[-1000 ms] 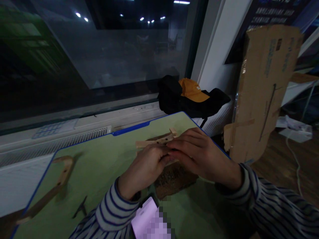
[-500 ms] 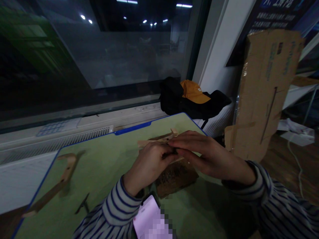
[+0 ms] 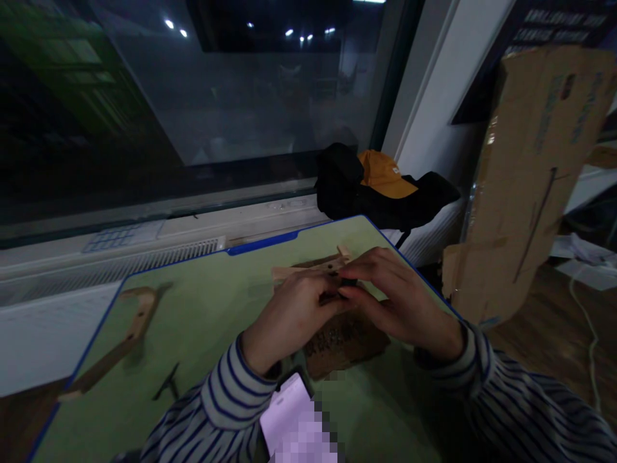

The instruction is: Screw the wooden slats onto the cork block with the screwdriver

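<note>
Far to our left we see a dark window (image 3: 270, 103) above a slotted radiator (image 3: 159, 265). Along the left side of the pale green table (image 3: 216, 315), edged in blue, lies a bent wooden bar (image 3: 132, 329) with dark holes in it, its near end reaching the table's edge. Just right of it, near the left sleeve, we find a small dark T-shaped tool (image 3: 168, 384).

Next comes our left hand (image 3: 292, 312), curled in over the middle of the table — its fingertips are hidden, so we cannot tell what they grip. Below its wrist lies a phone (image 3: 286, 411) with a pale purple screen, partly blurred out. Beyond the knuckles we see some light wooden pieces (image 3: 286, 274), one with dark holes, set near the far part of the table and partly covered by our hands. A brown board (image 3: 332, 350) with dark marks lies on the near side, under both hands.

Our right hand (image 3: 402, 302) meets the left there, thumb and fingers nearly closed, with a small dark piece (image 3: 348, 281) pinched between them. Behind it, by the window, an orange cap (image 3: 385, 175) sits on a black bag (image 3: 337, 186) — and farther right stands a tall cardboard box (image 3: 530, 193).
</note>
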The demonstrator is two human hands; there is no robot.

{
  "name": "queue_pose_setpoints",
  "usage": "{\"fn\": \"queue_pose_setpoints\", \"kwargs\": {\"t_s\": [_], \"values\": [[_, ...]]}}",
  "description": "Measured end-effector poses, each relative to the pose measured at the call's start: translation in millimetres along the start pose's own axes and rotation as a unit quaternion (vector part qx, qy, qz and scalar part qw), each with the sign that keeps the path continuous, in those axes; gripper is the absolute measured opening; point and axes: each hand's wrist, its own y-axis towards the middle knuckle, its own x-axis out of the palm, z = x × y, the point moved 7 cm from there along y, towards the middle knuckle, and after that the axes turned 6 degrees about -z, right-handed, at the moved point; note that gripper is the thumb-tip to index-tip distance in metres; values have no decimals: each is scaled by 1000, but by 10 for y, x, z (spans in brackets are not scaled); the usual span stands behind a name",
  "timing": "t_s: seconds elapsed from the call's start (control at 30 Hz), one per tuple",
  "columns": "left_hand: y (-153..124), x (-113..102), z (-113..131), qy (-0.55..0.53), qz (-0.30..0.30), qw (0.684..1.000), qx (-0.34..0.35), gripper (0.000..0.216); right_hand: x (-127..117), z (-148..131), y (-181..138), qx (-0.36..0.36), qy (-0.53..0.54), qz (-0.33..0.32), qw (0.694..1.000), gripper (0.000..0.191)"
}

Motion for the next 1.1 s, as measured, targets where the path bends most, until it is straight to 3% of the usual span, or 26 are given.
{"fn": "queue_pose_setpoints", "kwargs": {"t_s": [0.27, 0.53, 0.67, 0.97, 1.1], "values": [[12, 8, 14, -1, 6, 1000, 20, 13, -10, 20, 31, 7, 151, -65, 986, 35], [17, 47, 20, -5, -35, 999, 37, 15, -2, 44, -47, -25, 68, 11, 997, 22], [16, 23, 5, 7, -14, 1000, 22, 10, 8, 22, -51, -25, 58, 28, 998, 25], [39, -10, -1, -12, 4, 1000, 26, 7, 55, 62, -60, 25, 149, -36, 988, 35], [34, 18, 6, -15, -13, 999, 27, 11, 31, 92, -72, 20, 127, -7, 992, 30]]}}
